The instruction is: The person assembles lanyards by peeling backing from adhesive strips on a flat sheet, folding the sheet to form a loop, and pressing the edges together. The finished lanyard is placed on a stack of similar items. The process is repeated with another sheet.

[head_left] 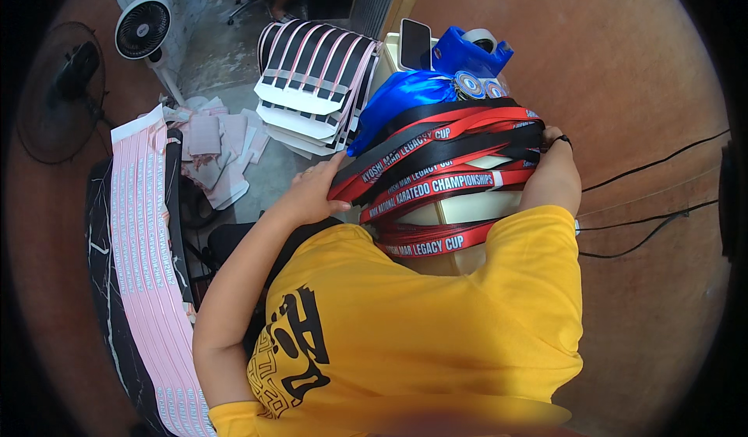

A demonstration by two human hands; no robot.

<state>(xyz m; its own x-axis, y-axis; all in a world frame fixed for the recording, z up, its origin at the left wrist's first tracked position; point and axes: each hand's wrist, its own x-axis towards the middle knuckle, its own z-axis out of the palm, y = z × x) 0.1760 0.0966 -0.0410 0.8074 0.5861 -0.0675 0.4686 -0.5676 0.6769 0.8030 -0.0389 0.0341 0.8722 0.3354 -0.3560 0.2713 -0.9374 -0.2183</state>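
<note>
A big bundle of red and black printed ribbons is spread in overlapping loops across a pale cream surface before my chest. At its left end is my left hand, closed on the ribbon edges with the thumb on the near side. My right hand, with a dark band at the wrist, grips the right end; most of its fingers are hidden behind the ribbons. Just beyond the bundle lies shiny blue cloth, with round patterned medals at its right.
Behind the cloth are a phone and a blue tape dispenser. Striped printed sheets hang at the far left of the bundle. Long pink printed strips drape over a black marbled surface. Two fans stand beyond. Cables run at right.
</note>
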